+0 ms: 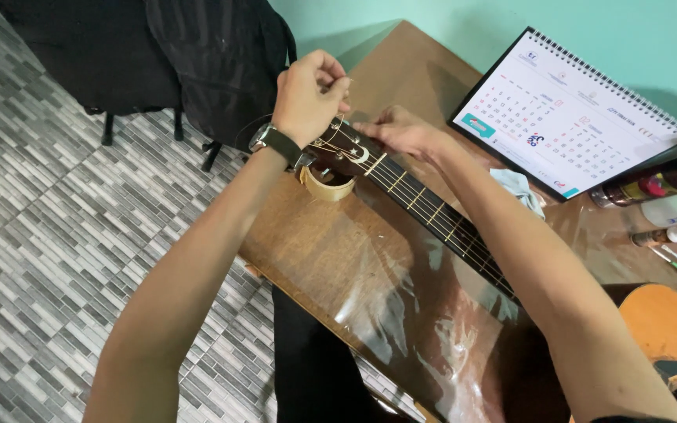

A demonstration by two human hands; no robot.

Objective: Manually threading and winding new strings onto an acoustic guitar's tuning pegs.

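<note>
The guitar headstock point(344, 150) rests on a tape roll point(326, 186) near the counter's point(315, 243) far left edge. The left hand point(307, 95) pinches a string end above it; the right hand point(401, 131) presses fingers on the headstock. Keeping the string taut seems wise.

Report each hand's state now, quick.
Left hand: closed in a pinch grip above the guitar headstock, apparently on a string end too thin to confirm.
Right hand: fingers resting on the headstock; whether it grips cannot be told.

Head-worn view, steeply down, close over table point(315, 243).
</note>
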